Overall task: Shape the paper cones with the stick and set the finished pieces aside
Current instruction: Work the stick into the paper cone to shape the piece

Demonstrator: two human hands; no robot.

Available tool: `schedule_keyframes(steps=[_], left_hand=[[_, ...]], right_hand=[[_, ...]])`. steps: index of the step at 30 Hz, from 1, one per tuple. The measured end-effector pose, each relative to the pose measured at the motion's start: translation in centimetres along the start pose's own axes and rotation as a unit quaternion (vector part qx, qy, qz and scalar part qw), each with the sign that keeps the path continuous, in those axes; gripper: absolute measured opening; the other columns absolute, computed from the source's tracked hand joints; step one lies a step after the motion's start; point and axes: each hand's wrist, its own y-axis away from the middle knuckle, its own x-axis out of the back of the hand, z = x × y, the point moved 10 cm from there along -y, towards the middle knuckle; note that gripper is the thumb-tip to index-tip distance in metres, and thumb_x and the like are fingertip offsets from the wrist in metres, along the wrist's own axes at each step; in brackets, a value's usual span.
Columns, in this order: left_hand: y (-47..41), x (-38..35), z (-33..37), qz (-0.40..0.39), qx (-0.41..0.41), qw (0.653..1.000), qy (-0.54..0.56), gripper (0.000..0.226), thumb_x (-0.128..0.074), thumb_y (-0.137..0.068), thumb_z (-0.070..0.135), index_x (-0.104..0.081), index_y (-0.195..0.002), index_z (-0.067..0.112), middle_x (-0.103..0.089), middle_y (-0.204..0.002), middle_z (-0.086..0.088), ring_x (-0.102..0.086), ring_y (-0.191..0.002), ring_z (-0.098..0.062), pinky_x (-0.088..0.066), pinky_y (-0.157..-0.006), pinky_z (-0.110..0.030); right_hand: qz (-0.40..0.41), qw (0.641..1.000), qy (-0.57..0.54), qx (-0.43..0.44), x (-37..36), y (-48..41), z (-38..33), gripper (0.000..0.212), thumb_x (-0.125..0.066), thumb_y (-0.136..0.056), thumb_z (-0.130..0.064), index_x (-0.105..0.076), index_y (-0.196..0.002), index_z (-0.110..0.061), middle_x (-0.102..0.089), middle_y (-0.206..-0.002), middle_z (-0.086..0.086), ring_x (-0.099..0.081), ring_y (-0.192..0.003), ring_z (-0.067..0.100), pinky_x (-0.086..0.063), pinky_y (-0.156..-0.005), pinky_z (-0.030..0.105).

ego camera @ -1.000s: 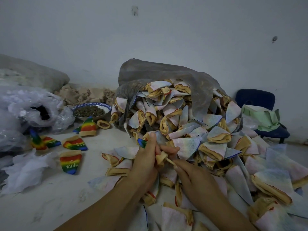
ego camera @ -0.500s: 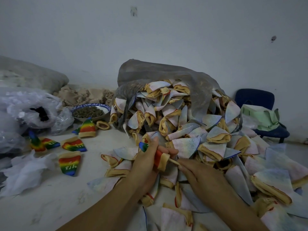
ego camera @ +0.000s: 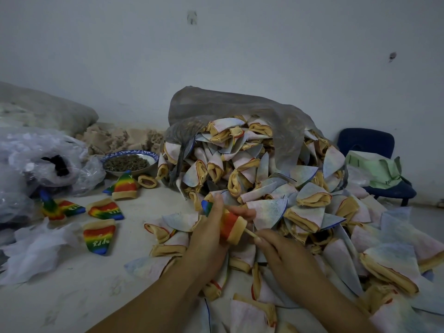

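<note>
Since a second ago, more of the striped side of the rainbow cone (ego camera: 230,224) has come into view in the left hand (ego camera: 206,239), where mostly beige showed before. That hand's fingers curl round the cone, whose blue tip pokes out above the knuckles. The right hand (ego camera: 286,258) pinches the stick (ego camera: 251,234) between thumb and fingertips, and the stick's far end is inside the cone's beige open mouth. Both hands hover over the near edge of the pile of pale cones (ego camera: 312,200), far too many to count.

On the white surface (ego camera: 72,296) to the left lie at least five finished cones. The nearest finished cone (ego camera: 99,236) carries white letters, upside down from here, that look like "appy". Writing on the others is too small to read. Crumpled white tissue (ego camera: 36,251) lies beside them.

Farther back sit one bowl (ego camera: 129,153) with a blue patterned rim, holding dark bits, and clear plastic bags (ego camera: 48,159). One grey sack (ego camera: 216,109) drapes over the pile's top. By the wall stands one blue chair (ego camera: 365,143) bearing one green bag (ego camera: 374,169), whose print is illegible.
</note>
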Motion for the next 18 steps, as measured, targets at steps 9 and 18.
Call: schedule_keyframes(steps=[9, 18], left_hand=[[0.0, -0.6, 0.0, -0.061, 0.019, 0.997, 0.04, 0.05, -0.041, -0.098, 0.042, -0.058, -0.131, 0.009, -0.066, -0.129, -0.011, -0.062, -0.12, -0.022, -0.055, -0.09, -0.031], [-0.4, 0.3, 0.2, -0.02, -0.008, 1.0, -0.02, 0.043, -0.057, -0.09, 0.031, -0.061, -0.125, 0.006, -0.068, -0.122, -0.018, -0.064, -0.116, -0.032, -0.053, -0.096, -0.039]], right_hand=[[0.023, 0.996, -0.076, -0.044, 0.9, 0.1, 1.0, 0.039, -0.027, -0.095, -0.046, -0.056, -0.103, -0.021, -0.049, -0.063, -0.004, -0.048, -0.06, 0.012, -0.042, -0.063, 0.04], [0.036, 0.997, -0.061, -0.036, 1.0, 0.1, 0.8, 0.029, -0.029, -0.093, -0.049, -0.053, -0.093, -0.032, -0.063, -0.079, -0.006, -0.057, -0.071, 0.008, -0.048, -0.066, 0.04]])
